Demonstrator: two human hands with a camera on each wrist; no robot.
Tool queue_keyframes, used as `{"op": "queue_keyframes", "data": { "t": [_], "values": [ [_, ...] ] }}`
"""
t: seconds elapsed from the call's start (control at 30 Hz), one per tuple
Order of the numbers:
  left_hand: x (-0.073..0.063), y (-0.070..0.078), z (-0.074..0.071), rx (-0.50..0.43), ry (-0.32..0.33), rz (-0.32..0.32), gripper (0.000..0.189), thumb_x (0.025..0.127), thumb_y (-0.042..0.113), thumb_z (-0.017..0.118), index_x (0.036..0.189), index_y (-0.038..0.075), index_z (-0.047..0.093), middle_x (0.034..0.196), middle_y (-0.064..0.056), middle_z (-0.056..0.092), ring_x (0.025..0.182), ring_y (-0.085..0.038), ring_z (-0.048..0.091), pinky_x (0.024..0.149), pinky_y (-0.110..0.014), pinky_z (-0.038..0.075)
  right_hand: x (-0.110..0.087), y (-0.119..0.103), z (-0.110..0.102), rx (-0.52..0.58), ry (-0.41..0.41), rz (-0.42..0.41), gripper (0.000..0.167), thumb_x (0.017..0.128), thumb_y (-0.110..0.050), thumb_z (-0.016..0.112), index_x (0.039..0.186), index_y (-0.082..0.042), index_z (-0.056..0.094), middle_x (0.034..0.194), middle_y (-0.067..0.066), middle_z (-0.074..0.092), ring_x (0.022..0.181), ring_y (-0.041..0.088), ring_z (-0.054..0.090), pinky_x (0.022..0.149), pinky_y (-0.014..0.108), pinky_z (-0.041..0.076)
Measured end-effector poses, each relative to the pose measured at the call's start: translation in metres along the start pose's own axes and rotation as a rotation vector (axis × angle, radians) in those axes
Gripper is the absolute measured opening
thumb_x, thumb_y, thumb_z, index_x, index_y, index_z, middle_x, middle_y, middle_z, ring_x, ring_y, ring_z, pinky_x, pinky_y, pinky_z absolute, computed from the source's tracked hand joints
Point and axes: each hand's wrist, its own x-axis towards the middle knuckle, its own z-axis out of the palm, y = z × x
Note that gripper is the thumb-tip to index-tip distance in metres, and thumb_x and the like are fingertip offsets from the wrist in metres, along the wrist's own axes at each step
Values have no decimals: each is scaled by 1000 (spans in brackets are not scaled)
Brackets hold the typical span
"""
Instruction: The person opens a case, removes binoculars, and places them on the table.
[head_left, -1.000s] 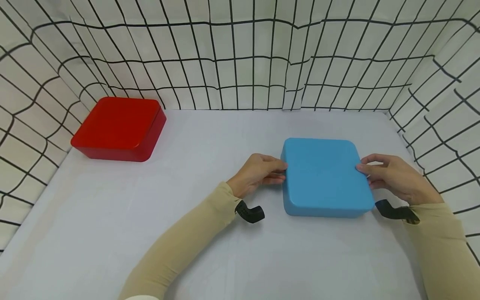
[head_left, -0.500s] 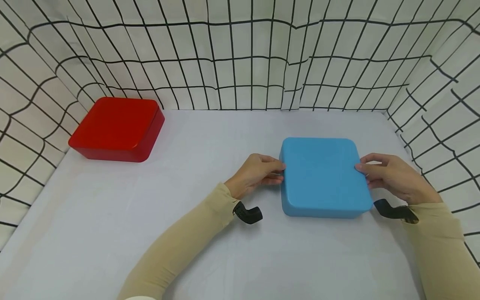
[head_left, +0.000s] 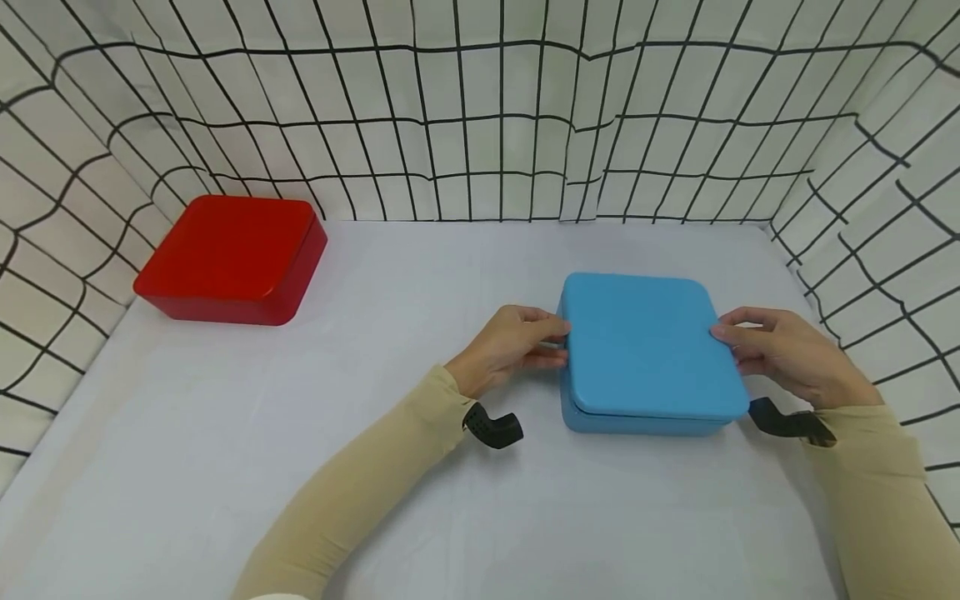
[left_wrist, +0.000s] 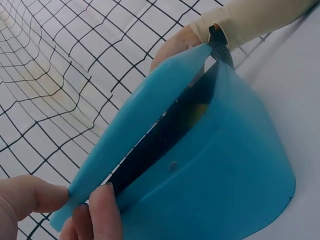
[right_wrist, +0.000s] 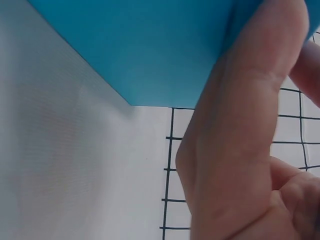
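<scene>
A square blue lid point(head_left: 645, 342) sits slightly raised over a matching blue box point(head_left: 637, 424), on the right half of the table. My left hand point(head_left: 517, 346) pinches the lid's left edge between thumb and fingers. At the opposite edge, my right hand point(head_left: 787, 352) grips the lid with its thumb on top. In the left wrist view a dark gap shows between the lid point(left_wrist: 137, 112) and the box point(left_wrist: 215, 165). Something yellowish point(left_wrist: 198, 113) shows inside; most of the contents are hidden. The right wrist view shows my fingers point(right_wrist: 245, 125) against the blue side.
A red box point(head_left: 232, 254) with its top covered stands at the back left of the white table point(head_left: 390, 275). Black wire mesh point(head_left: 480, 125) walls run along the back and both sides, with the right wall close beyond my right hand.
The lid has risen off the box, and a seam now shows along its front edge. Both hands keep their hold on its sides. The view has shifted slightly.
</scene>
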Motion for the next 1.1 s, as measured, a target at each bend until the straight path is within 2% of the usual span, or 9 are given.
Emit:
{"op": "queue_keyframes", "data": {
  "t": [0.27, 0.53, 0.87, 1.1],
  "values": [
    [-1, -1, -1, -37, -18, 0, 33, 97, 8, 69, 127, -4, 61, 97, -9, 69, 75, -16, 73, 77, -30, 65, 0, 0, 0, 6, -7, -12, 39, 105, -30, 62, 132, -6, 46, 94, -14, 73, 85, 8, 71, 80, 24, 62],
    [-2, -1, -2, -69, -28, -9, 36, 97, 4, 68, 130, -3, 58, 97, -10, 65, 75, -16, 71, 76, -29, 65, -1, 3, -2, 7, -8, -39, 35, 105, -28, 62, 131, -9, 50, 101, -17, 71, 92, 6, 71, 82, 24, 62],
    [-4, 2, -2, -50, -35, 14, 35, 97, 5, 68, 130, -3, 58, 105, -9, 64, 88, -18, 70, 87, -37, 64, -5, 3, -3, -3, -4, -79, 35, 104, -27, 63, 134, -13, 49, 106, -17, 68, 97, 4, 69, 85, 24, 60],
    [-3, 3, -3, -36, -37, 33, 37, 97, 4, 68, 132, -1, 58, 103, -9, 66, 88, -19, 70, 86, -39, 65, -5, 3, -2, -3, 3, -93, 38, 104, -26, 63, 137, -17, 47, 110, -18, 67, 99, 3, 68, 85, 24, 60]
  ]
}}
